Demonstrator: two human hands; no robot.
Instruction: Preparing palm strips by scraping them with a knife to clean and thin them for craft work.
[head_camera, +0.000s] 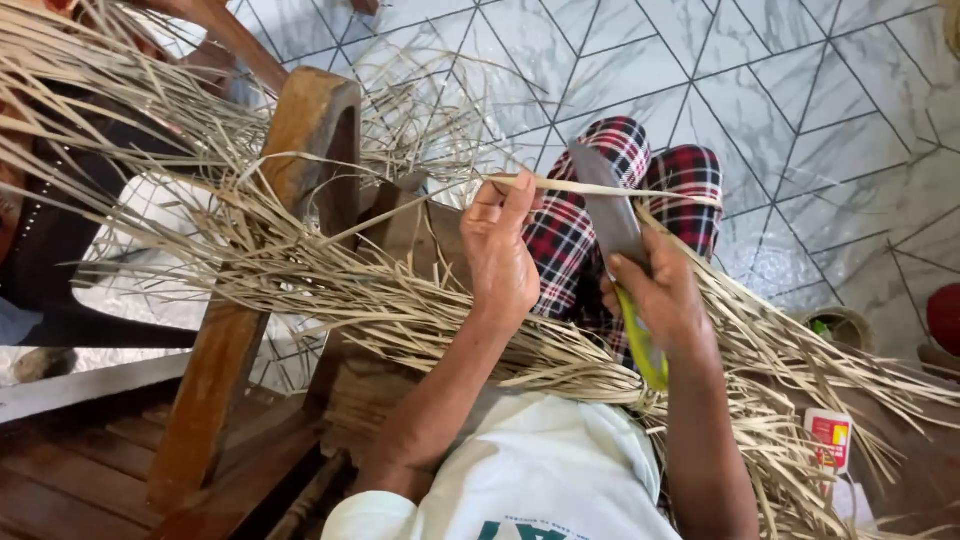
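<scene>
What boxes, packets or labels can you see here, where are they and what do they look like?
Small packet: low on the right, beside the dried leaf strips and past the right hand; a white rectangle with a red and yellow panel.
Shirt print: bottom edge, on the person's white shirt; teal shapes, mostly cut off.
No signs or screens show.

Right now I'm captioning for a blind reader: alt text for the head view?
The left hand pinches a pale dried leaf strip taut while the right hand holds a yellow-handled knife against it. A bundle of dried strips lies across the lap, beside a wooden chair.
</scene>
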